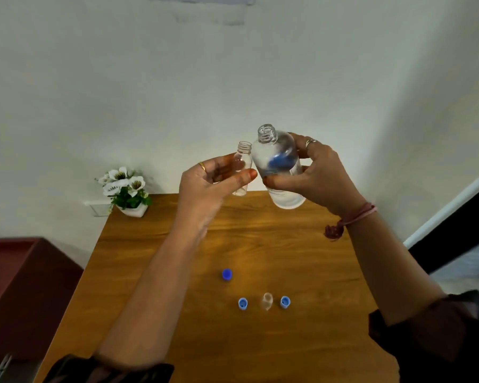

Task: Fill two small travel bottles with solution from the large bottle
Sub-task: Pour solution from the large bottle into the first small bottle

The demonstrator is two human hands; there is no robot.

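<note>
left hand (213, 176) pinches the small bottle (242, 168) upright, mouth up; right hand (320, 172) grips the large bottle (278, 167), tilted slightly left, mouth up, mid-frame.

left hand (213, 178): raised, fingers curled, gripping | right hand (315, 172): raised, fingers wrapped, gripping
</note>
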